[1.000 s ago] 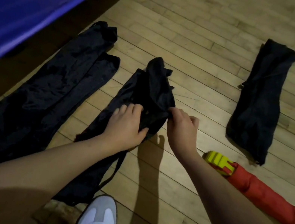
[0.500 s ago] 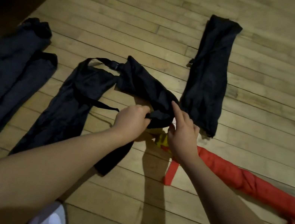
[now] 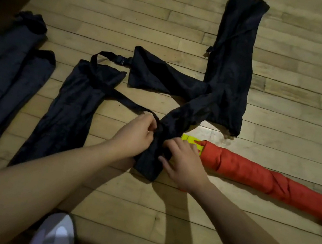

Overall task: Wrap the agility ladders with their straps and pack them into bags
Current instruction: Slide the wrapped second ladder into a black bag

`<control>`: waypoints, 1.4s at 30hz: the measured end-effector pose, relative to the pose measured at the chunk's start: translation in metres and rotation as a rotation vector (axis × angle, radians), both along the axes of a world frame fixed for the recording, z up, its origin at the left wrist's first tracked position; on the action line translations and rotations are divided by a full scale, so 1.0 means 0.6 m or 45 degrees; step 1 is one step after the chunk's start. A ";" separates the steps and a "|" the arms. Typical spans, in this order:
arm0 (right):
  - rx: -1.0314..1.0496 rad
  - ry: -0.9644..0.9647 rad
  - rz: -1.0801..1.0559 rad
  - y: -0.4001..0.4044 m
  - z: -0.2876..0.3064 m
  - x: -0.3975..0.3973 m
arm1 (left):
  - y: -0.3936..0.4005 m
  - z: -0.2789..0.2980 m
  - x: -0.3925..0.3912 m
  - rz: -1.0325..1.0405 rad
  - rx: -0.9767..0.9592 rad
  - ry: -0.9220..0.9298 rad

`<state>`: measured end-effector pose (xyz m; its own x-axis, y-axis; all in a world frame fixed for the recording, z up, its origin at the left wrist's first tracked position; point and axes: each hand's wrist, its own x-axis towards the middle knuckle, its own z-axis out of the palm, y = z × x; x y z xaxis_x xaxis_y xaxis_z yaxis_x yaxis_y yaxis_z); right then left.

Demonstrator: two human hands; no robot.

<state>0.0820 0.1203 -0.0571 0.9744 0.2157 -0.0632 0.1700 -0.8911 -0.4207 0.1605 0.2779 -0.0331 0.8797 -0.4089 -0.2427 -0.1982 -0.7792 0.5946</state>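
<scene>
One long agility ladder, rolled into a red fabric-strapped bundle with yellow plastic rungs showing at its end (image 3: 270, 180), lies on the pale wooden plank floor (image 3: 132, 9), so its wrapping looks done, though it is not yet in a bag. The limp black fabric carry bag with a buckled shoulder strap (image 3: 178, 116) is held just beside the bundle's yellow end, its mouth gathered between both hands; judging by this, the step in hand is opening that mouth to slide the ladder in, and the packing itself is still ahead. Another flat black bag (image 3: 234, 55) lies beyond, partly under the held one. At least two more long black bags (image 3: 8, 65) lie at the far left; whether any holds a ladder cannot be told.

The left hand (image 3: 135, 134) has its fingers curled tight, pinching the bag's edge where the strap meets it. The right hand (image 3: 184, 164) grips the bunched fabric from the other side, thumb and fingers narrowly closed round it, next to the yellow rungs
</scene>
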 end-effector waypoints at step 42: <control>0.347 0.202 -0.797 -0.020 0.051 -0.084 | 0.002 0.022 -0.086 -0.364 -0.022 0.082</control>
<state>0.0317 0.1085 -0.0266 0.9041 -0.3549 -0.2382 -0.4227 -0.6604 -0.6206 0.1088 0.2792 -0.0199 0.7113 -0.6425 -0.2851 -0.3698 -0.6870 0.6255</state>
